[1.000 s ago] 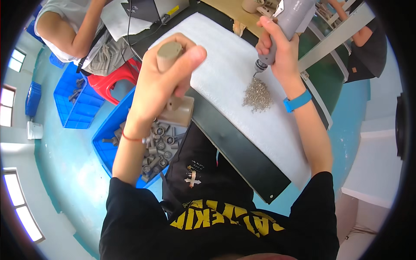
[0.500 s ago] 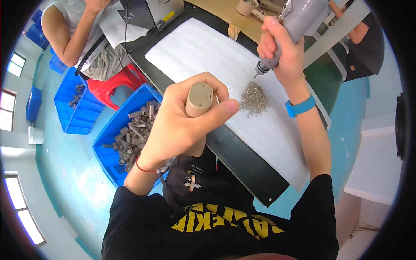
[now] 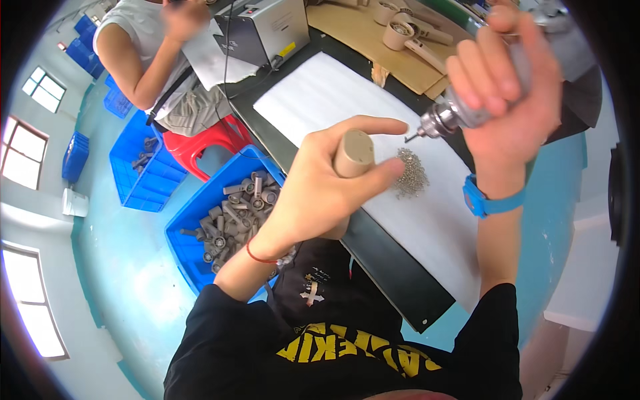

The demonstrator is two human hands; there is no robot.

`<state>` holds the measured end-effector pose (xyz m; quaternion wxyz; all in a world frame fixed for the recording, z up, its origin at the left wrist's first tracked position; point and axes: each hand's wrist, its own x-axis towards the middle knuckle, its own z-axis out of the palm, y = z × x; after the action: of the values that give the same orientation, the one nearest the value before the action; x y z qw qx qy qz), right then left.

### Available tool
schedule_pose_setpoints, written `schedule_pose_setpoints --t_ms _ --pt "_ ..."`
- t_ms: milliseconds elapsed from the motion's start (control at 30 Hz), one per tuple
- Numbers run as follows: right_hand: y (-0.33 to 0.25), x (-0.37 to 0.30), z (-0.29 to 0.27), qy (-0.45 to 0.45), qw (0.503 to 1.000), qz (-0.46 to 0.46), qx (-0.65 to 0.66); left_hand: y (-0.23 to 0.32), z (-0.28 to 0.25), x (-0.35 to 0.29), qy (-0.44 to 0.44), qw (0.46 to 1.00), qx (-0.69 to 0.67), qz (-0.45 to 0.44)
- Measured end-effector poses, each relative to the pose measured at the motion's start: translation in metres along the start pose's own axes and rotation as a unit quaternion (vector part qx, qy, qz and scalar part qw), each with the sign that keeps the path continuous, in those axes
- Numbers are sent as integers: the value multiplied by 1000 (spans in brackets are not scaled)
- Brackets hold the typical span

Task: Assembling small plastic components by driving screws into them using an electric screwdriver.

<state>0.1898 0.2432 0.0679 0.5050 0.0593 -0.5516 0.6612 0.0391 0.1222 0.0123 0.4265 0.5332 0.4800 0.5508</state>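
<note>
My left hand (image 3: 325,183) is wrapped around a beige handheld plastic housing (image 3: 355,155), its rounded end cap facing up. The thumb and forefinger reach out past the housing to the right. My right hand (image 3: 510,100) grips a grey electric screwdriver (image 3: 448,117) tilted so that its bit points left and down. The bit's tip hovers close to my left forefinger, apart from the housing; whether a screw sits on it is too small to tell. Just below the tip, a pile of small metal screws (image 3: 411,175) lies on a white foam sheet (image 3: 320,93).
A blue bin (image 3: 183,257) full of similar beige housings stands at my left by the dark table edge (image 3: 407,280). Beyond are another blue bin (image 3: 137,193), a red stool (image 3: 207,140) and a seated person (image 3: 143,63). Several beige parts (image 3: 399,33) lie on cardboard at the back.
The screwdriver has lifted off the screw pile and swung from pointing down to pointing left, toward my left hand. My left thumb and forefinger have spread, and the whole view has shifted slightly.
</note>
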Motion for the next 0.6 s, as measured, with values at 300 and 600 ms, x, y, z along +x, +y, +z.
schedule_pose_setpoints --t_ms 300,600 --pt "-30 -5 27 3 997 -46 64 10 15 -7 33 991 28 128" --pt "-33 -12 25 -43 997 -12 63 11 20 -6 57 982 123 131"
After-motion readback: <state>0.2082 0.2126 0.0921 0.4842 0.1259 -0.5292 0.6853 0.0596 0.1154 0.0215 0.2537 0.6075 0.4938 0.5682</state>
